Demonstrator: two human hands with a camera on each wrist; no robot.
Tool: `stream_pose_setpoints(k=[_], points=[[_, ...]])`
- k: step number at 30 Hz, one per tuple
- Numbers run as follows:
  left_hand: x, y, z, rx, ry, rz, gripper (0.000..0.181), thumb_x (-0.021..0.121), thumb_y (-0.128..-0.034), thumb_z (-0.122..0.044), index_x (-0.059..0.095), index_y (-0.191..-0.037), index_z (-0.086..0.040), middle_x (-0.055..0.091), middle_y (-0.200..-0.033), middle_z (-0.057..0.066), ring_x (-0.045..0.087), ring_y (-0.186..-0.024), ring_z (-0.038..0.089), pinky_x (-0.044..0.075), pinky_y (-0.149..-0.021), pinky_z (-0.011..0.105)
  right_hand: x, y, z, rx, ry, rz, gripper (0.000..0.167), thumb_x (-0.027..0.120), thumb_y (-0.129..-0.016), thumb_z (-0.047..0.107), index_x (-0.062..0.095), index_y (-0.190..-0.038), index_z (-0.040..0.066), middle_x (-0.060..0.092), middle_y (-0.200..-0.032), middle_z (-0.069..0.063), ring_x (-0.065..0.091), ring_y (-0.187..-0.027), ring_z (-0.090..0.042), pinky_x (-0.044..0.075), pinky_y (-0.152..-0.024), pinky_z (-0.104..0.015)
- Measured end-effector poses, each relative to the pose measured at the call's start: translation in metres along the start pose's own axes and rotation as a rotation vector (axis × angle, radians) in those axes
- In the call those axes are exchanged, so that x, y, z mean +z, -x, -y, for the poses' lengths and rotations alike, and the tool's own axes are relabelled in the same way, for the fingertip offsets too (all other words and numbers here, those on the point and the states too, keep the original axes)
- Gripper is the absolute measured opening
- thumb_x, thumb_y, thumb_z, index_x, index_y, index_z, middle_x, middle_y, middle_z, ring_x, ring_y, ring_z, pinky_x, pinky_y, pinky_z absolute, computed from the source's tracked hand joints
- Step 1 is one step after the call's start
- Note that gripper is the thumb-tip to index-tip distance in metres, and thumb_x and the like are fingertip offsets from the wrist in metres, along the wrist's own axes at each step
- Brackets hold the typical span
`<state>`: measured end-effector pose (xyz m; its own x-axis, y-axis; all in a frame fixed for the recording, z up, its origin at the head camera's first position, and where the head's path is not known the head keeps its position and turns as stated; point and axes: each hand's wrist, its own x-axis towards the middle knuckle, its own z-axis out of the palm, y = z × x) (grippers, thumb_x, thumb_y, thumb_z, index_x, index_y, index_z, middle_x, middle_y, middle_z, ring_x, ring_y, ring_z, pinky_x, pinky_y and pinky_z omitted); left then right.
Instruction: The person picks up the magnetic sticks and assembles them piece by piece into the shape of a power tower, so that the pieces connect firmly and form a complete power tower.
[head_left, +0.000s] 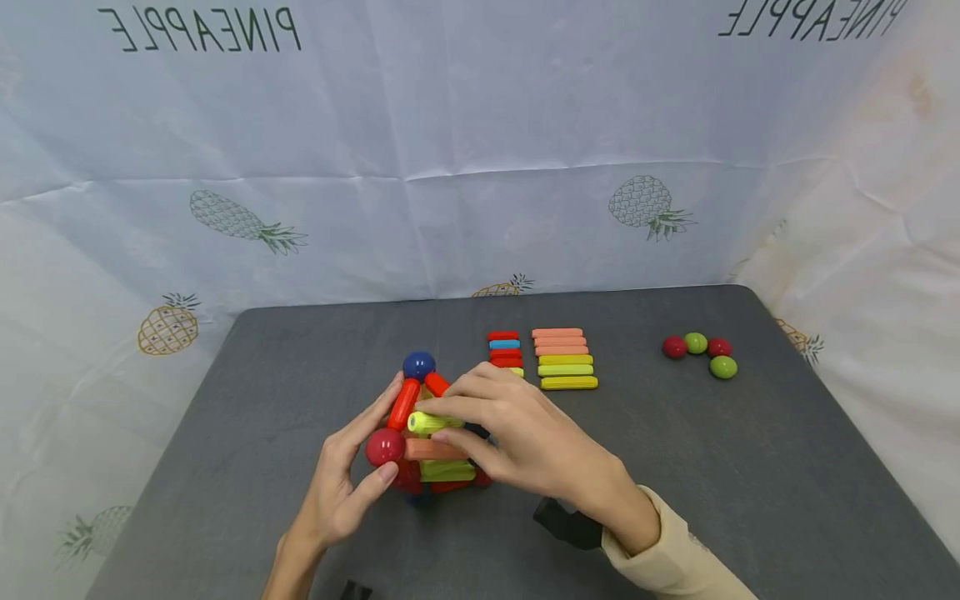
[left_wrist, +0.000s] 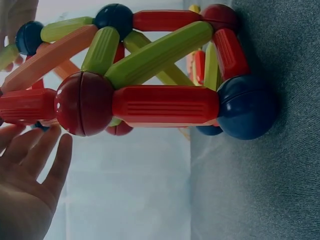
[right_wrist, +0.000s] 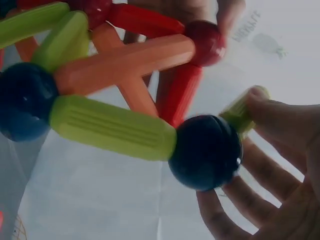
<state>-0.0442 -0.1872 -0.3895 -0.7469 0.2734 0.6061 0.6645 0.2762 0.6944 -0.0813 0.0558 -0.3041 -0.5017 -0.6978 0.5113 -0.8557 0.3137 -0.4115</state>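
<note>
A built frame of coloured rods and balls stands on the dark table, with a red ball [head_left: 386,447] and a blue ball [head_left: 419,366] at its upper left. My left hand [head_left: 337,483] rests along its left side, fingers fairly straight by the red rod [head_left: 404,403] and thumb at the red ball. My right hand [head_left: 525,429] pinches a yellow-green rod [head_left: 435,422] between thumb and fingers over the top. In the right wrist view this rod [right_wrist: 240,114] touches a dark blue ball [right_wrist: 206,152], with other fingers under that ball.
Short rods [head_left: 503,344] and longer orange and yellow rods [head_left: 566,370] lie in rows behind my right hand. Several red and green balls [head_left: 696,342] sit at the back right. A patterned cloth [head_left: 450,233] hangs behind the table [head_left: 675,467].
</note>
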Motion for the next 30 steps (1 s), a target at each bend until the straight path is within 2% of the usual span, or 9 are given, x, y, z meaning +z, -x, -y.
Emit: stream_pose_setpoints(k=[4, 8, 11, 15, 20, 24, 27, 30], points=[[0.0, 0.001, 0.001, 0.003, -0.005, 0.0, 0.072, 0.055, -0.0819, 0.005, 0.041, -0.153, 0.003, 0.046, -0.159, 0.016, 0.051, -0.142, 0.009, 0.04, -0.114, 0.017, 0.007, -0.001, 0.002, -0.034, 0.104, -0.002, 0.028, 0.082, -0.088, 0.017, 0.078, -0.116, 0.015, 0.072, -0.097, 0.007, 0.051, -0.083, -0.007, 0.044, -0.074, -0.017], [0.0, 0.005, 0.0, -0.03, -0.005, 0.009, 0.073, 0.055, -0.0815, 0.008, 0.041, -0.153, 0.002, 0.046, -0.16, 0.011, 0.05, -0.143, 0.007, 0.04, -0.113, 0.017, 0.013, -0.002, 0.005, -0.078, 0.231, -0.008, 0.029, 0.084, -0.085, 0.021, 0.078, -0.113, 0.02, 0.067, -0.093, 0.007, 0.05, -0.083, -0.008, 0.042, -0.072, -0.016], [0.0, 0.007, -0.001, -0.056, -0.003, 0.014, 0.074, 0.055, -0.0813, 0.008, 0.041, -0.154, 0.001, 0.045, -0.16, 0.008, 0.05, -0.143, 0.006, 0.039, -0.113, 0.016, 0.018, -0.001, 0.007, -0.082, 0.325, -0.011, 0.029, 0.085, -0.084, 0.026, 0.078, -0.112, 0.023, 0.063, -0.091, 0.007, 0.05, -0.085, -0.009, 0.041, -0.072, -0.017], [0.001, 0.008, -0.002, -0.063, -0.019, 0.006, 0.074, 0.056, -0.0818, 0.009, 0.041, -0.154, 0.001, 0.046, -0.159, 0.01, 0.05, -0.143, 0.006, 0.039, -0.113, 0.017, 0.023, -0.001, 0.008, -0.074, 0.376, -0.007, 0.027, 0.084, -0.086, 0.027, 0.077, -0.111, 0.024, 0.061, -0.09, 0.007, 0.049, -0.085, -0.009, 0.041, -0.072, -0.017], [0.002, 0.007, -0.002, -0.099, -0.051, -0.01, 0.074, 0.061, -0.0833, 0.009, 0.043, -0.154, -0.003, 0.048, -0.158, 0.011, 0.051, -0.141, 0.004, 0.041, -0.11, 0.015, 0.024, 0.001, 0.007, -0.056, 0.365, 0.023, 0.028, 0.085, -0.085, 0.025, 0.078, -0.112, 0.026, 0.066, -0.096, 0.009, 0.05, -0.088, -0.008, 0.042, -0.073, -0.018], [0.005, 0.007, -0.002, -0.1, -0.084, -0.034, 0.075, 0.066, -0.0818, 0.01, 0.045, -0.153, -0.004, 0.052, -0.154, 0.014, 0.054, -0.138, 0.003, 0.045, -0.106, 0.015, 0.026, 0.002, 0.007, -0.059, 0.367, 0.004, 0.028, 0.085, -0.084, 0.027, 0.078, -0.111, 0.028, 0.066, -0.097, 0.01, 0.05, -0.088, -0.008, 0.042, -0.072, -0.018], [0.006, 0.005, -0.001, -0.083, -0.099, -0.056, 0.076, 0.069, -0.0794, 0.01, 0.047, -0.151, -0.003, 0.057, -0.149, 0.017, 0.058, -0.134, 0.004, 0.048, -0.104, 0.015, 0.024, 0.004, 0.006, -0.04, 0.269, -0.026, 0.032, 0.085, -0.085, 0.027, 0.077, -0.115, 0.026, 0.067, -0.1, 0.009, 0.052, -0.092, -0.008, 0.045, -0.075, -0.018], [0.006, 0.004, -0.001, -0.089, -0.108, -0.07, 0.076, 0.071, -0.0785, 0.009, 0.05, -0.15, -0.004, 0.06, -0.146, 0.016, 0.06, -0.131, 0.004, 0.048, -0.103, 0.015, 0.016, 0.007, 0.001, 0.029, 0.105, -0.085, 0.033, 0.083, -0.087, 0.025, 0.077, -0.12, 0.021, 0.068, -0.104, 0.006, 0.055, -0.099, -0.008, 0.048, -0.081, -0.022]])
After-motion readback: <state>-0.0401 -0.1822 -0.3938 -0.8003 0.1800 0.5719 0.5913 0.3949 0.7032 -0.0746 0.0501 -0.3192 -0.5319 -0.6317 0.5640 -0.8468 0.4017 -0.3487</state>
